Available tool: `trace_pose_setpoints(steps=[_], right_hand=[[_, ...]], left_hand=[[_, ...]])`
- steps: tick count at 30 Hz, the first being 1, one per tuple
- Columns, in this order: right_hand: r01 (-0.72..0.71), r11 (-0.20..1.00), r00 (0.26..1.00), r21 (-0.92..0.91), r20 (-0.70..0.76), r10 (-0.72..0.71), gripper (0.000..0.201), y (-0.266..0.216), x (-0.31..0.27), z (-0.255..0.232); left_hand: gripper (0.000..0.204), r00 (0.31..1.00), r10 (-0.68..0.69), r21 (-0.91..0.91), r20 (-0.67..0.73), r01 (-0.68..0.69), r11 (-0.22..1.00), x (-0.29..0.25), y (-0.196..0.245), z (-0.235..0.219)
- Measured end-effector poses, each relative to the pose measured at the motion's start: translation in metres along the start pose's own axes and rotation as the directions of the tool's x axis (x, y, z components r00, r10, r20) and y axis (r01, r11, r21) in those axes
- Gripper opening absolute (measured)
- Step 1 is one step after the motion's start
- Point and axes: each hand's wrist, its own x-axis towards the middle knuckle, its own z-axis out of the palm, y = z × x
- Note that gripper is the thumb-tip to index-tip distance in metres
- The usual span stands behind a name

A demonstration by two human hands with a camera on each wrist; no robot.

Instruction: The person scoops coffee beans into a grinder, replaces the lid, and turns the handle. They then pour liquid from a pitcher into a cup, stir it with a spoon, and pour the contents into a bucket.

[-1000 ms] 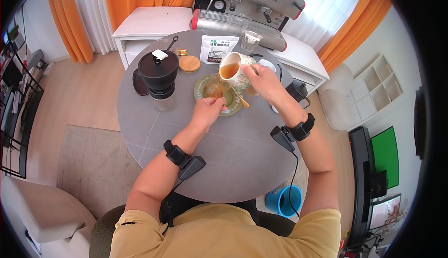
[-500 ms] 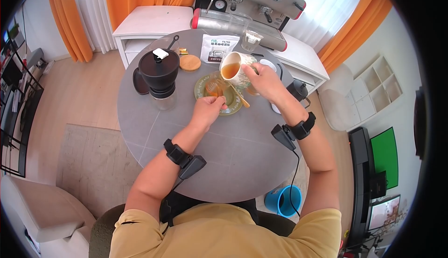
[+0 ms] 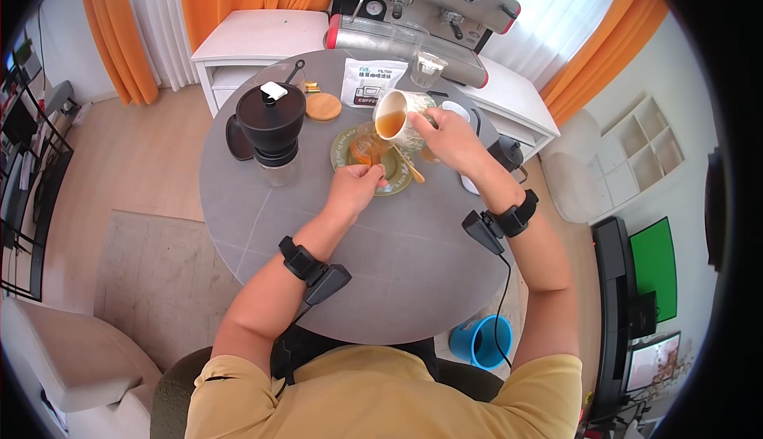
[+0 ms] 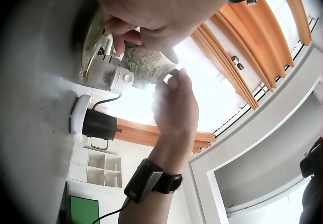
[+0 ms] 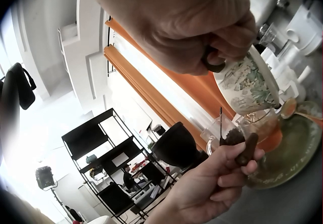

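Note:
My right hand (image 3: 451,139) grips the handle of a cream ceramic mug (image 3: 414,129) with a leaf pattern. The mug is tilted toward the left above a green plate (image 3: 338,153), and amber liquid shows inside it. Below its rim, a clear glass cup (image 5: 269,133) with orange liquid stands on the plate. My left hand (image 3: 354,189) pinches the cup's brown handle (image 5: 247,151) between thumb and fingers. A spoon (image 3: 415,173) with a wooden end lies across the plate's right side. In the head view my left fingers partly cover the cup.
A black coffee grinder (image 3: 270,121) stands left on the round grey table, near a wooden lid (image 3: 323,107). Behind the plate are a white coffee filter bag (image 3: 369,81) and a glass (image 3: 429,67). A dark pot (image 3: 506,153) sits at the right. An espresso machine (image 3: 421,10) is beyond.
Both hands stay nearly in place. The mug tips slightly further, less liquid shows in it, and the orange in the glass cup stands out more.

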Motion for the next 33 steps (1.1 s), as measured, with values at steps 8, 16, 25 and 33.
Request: trace_pose_setpoints(steps=[8, 16, 25, 33], right_hand=[[0.016, 0.999, 1.000, -0.038, 0.003, -0.015, 0.048, -0.003, 0.000, -0.001], [0.013, 0.997, 1.000, -0.077, 0.017, -0.012, 0.047, -0.009, -0.002, -0.004], [0.031, 0.990, 0.999, -0.136, 0.035, -0.027, 0.046, -0.012, -0.004, -0.005], [0.053, 0.986, 0.998, -0.160, 0.044, -0.047, 0.044, -0.016, -0.006, -0.005]], left_hand=[[0.026, 1.000, 0.002, -0.017, 0.000, -0.002, 1.000, -0.003, 0.002, 0.001], [0.025, 1.000, 0.023, -0.041, -0.010, -0.023, 0.999, 0.000, -0.004, 0.003], [0.025, 0.999, 0.041, -0.045, -0.021, -0.042, 0.998, -0.002, -0.002, 0.004], [0.025, 1.000, 0.019, -0.028, -0.010, -0.019, 0.999, -0.001, -0.003, 0.004]])
